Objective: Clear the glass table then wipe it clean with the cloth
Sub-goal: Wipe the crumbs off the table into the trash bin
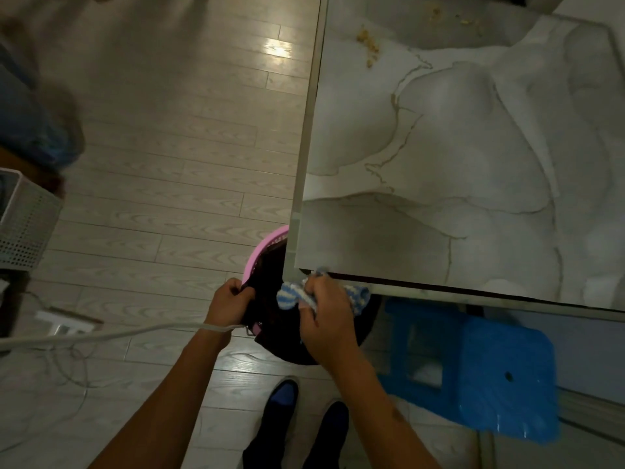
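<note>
The marble-patterned glass table (456, 170) fills the upper right, with yellowish crumbs (368, 45) near its far left edge. My right hand (324, 316) grips a blue-and-white striped cloth (291, 297) just below the table's near corner. My left hand (230, 302) holds the rim of a pink bin (267, 242) lined with a dark bag (270, 282), which stands partly under the table corner. The cloth hangs over the bin's opening.
A blue plastic stool (490, 377) stands under the table's near edge at the right. A white perforated basket (23, 231) sits at the left, with a power strip (64, 324) and white cables (101, 336) on the wooden floor. My feet (304, 411) are below the bin.
</note>
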The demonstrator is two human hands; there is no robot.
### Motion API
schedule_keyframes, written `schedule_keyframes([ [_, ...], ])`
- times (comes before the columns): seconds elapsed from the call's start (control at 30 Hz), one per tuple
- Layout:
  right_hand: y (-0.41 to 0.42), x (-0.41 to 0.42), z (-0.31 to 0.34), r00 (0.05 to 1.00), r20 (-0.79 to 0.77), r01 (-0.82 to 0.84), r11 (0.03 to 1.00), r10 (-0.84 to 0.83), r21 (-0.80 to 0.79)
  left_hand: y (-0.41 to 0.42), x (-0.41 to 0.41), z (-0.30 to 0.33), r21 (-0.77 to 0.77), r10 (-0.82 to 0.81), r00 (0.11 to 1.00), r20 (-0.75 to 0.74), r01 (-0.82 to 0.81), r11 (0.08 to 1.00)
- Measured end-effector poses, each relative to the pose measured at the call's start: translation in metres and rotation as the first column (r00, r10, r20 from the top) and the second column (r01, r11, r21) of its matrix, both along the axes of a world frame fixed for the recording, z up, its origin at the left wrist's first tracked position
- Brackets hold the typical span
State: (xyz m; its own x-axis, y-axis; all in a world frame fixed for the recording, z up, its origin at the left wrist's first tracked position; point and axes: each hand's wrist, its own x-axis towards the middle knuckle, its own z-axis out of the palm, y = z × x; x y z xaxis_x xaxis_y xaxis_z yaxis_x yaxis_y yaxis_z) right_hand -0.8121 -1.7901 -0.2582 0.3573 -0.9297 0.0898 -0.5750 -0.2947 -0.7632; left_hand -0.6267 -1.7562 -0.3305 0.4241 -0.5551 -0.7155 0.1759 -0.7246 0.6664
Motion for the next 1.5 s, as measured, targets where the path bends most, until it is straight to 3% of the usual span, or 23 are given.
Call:
schedule_keyframes([
  [0.1, 0.023, -0.003, -0.012, 0.995, -0.085, -0.053, 0.998, 0.048, -0.047, 0.004, -0.002, 0.000, -0.001, 0.012, 1.000, -0.005, -0.012, 1.000],
  [0.2, 0.054, -0.016, -0.028, 0.974, -0.196, -0.094, 0.990, 0.113, 0.105, 0.009, -0.004, 0.000, 0.005, 0.000, 1.000, -0.023, 0.000, 1.000],
  [0.33, 0.050, -0.027, -0.032, 0.992, -0.105, 0.096, 0.956, -0.069, 0.279, 0.013, -0.003, -0.005, 0.004, -0.009, 1.000, -0.012, 0.009, 1.000],
  [0.43, 0.033, -0.032, -0.014, 0.983, -0.181, 0.063, 0.917, 0.010, 0.395, 0.015, -0.005, -0.005, 0.008, -0.018, 1.000, 0.005, 0.018, 1.000],
  [0.5, 0.028, -0.040, -0.002, 0.989, -0.141, 0.033, 0.885, 0.037, 0.463, 0.017, -0.009, -0.004, 0.012, -0.008, 1.000, 0.008, 0.008, 1.000],
  [0.63, 0.014, -0.060, 0.038, 0.997, -0.073, 0.039, 0.933, -0.014, 0.359, 0.015, -0.009, -0.001, 0.016, -0.014, 1.000, 0.002, 0.014, 1.000],
  [0.7, -0.006, -0.068, 0.061, 0.990, -0.045, 0.142, 0.976, -0.136, 0.166, 0.012, -0.007, 0.001, 0.016, -0.025, 1.000, -0.018, 0.026, 1.000],
  [0.8, -0.062, -0.082, 0.073, 0.934, -0.038, 0.354, 0.934, -0.356, -0.046, 0.010, -0.005, 0.003, 0.018, -0.039, 0.999, 0.000, 0.039, 0.999],
  [0.87, -0.101, -0.095, 0.062, 0.892, -0.062, 0.445, 0.894, -0.448, -0.055, 0.008, -0.003, 0.004, 0.013, -0.033, 0.999, -0.001, 0.033, 0.999],
  [0.93, -0.129, -0.102, 0.042, 0.879, -0.115, 0.470, 0.882, -0.463, 0.040, 0.007, -0.002, 0.004, 0.019, -0.041, 0.999, 0.002, 0.040, 0.999],
  [1.13, -0.136, -0.068, 0.012, 0.937, -0.153, 0.338, 0.924, -0.313, 0.181, 0.005, -0.005, -0.001, 0.040, -0.079, 0.997, 0.025, 0.078, 0.996],
  [1.27, -0.084, -0.040, 0.010, 0.997, -0.035, 0.071, 0.995, -0.069, 0.071, 0.006, -0.012, 0.002, 0.057, -0.097, 0.995, 0.035, 0.095, 0.994],
  [1.33, -0.054, -0.036, 0.009, 1.000, -0.018, 0.020, 0.999, -0.019, 0.047, 0.007, -0.013, 0.004, 0.066, -0.089, 0.996, 0.028, 0.087, 0.994],
  [1.5, 0.028, -0.038, -0.001, 0.999, 0.047, -0.018, 0.955, 0.004, 0.296, 0.012, -0.014, 0.004, 0.099, -0.077, 0.997, -0.005, 0.077, 0.992],
])
